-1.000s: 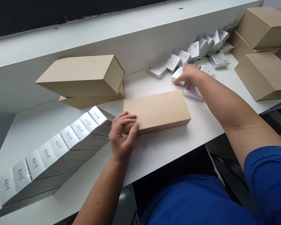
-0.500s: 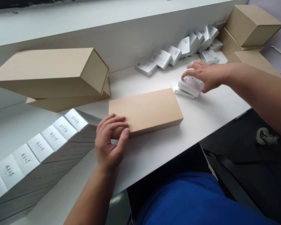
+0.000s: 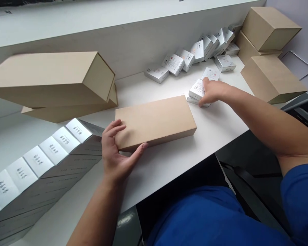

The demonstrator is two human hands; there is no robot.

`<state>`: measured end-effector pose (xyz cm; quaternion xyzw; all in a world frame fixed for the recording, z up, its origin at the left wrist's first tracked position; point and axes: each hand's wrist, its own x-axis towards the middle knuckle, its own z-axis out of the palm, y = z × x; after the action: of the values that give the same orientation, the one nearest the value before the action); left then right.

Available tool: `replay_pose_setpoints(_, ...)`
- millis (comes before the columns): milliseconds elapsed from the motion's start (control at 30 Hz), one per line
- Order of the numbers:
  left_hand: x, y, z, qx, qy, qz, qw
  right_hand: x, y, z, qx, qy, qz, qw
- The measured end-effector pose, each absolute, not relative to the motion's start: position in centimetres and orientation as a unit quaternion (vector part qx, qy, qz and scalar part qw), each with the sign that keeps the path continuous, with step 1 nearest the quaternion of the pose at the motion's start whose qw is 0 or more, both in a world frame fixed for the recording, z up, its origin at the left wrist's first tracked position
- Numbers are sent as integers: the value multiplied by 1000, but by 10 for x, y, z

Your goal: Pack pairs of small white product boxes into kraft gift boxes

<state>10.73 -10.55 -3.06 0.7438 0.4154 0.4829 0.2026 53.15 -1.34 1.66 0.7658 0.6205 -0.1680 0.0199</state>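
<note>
A flat tan cardboard box (image 3: 156,121) lies on the white table (image 3: 215,126) in front of me. My left hand (image 3: 115,153) grips its near left corner, fingers on top and thumb along the front edge. My right hand (image 3: 213,91) is closed on a small stack of silver-white boxes (image 3: 197,91) just right of the tan box's far corner. One more small box (image 3: 210,73) lies flat just behind that hand.
A leaning row of small silver boxes (image 3: 192,56) runs along the back wall. Tan cartons stand at the back right (image 3: 269,29) and at the left (image 3: 53,78). A long row of silver boxes (image 3: 41,160) slants across the near left.
My right hand has drawn the small stack of boxes leftward, closer to the tan box. My left hand shifted its grip to the box's corner, thumb now along the front edge.
</note>
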Motion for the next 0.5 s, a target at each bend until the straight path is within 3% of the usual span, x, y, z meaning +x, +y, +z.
replay_pose_setpoints(133,110,-108,-36,660,510,499,235,529,-27,16,767,617,-170,-47)
replay_pose_setpoints(367,117,-108,-27,590,666,368,269,503,-72,-1,776,575,-132,-220)
replay_pose_setpoints(500,125,-108,-23,595,697,326,233,485,-82,-13,766,587,-90,-247)
